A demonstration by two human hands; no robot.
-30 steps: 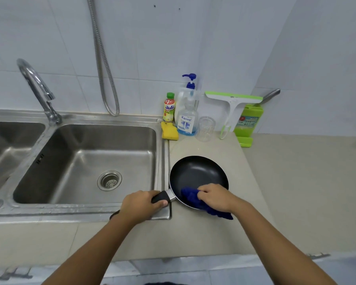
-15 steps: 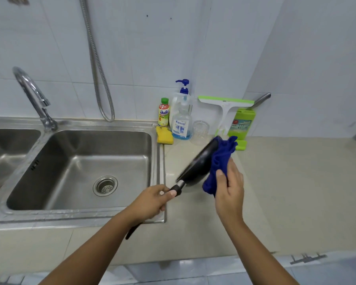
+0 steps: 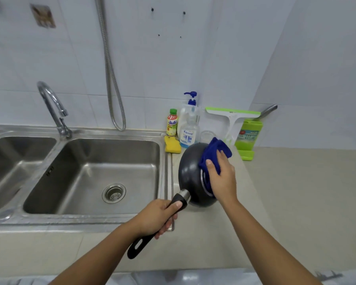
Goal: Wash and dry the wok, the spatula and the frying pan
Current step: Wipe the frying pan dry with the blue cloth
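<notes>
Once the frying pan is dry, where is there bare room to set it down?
Free: the beige countertop right of the frying pan, forward of the green stand; also the right sink basin. Crowded: the back corner, with sponge, bottles, glass and squeegee.

One camera sits on the person's head. It looks forward and down, from above the near edge of the counter (image 3: 296, 202). The left hand (image 3: 154, 217) and the right hand (image 3: 222, 179) are close in front of it, low in the middle. The sink (image 3: 70, 221) is on the left, the counter on the right, and the wall (image 3: 214, 58) is at the far side. Its wide view bends straight lines.
</notes>
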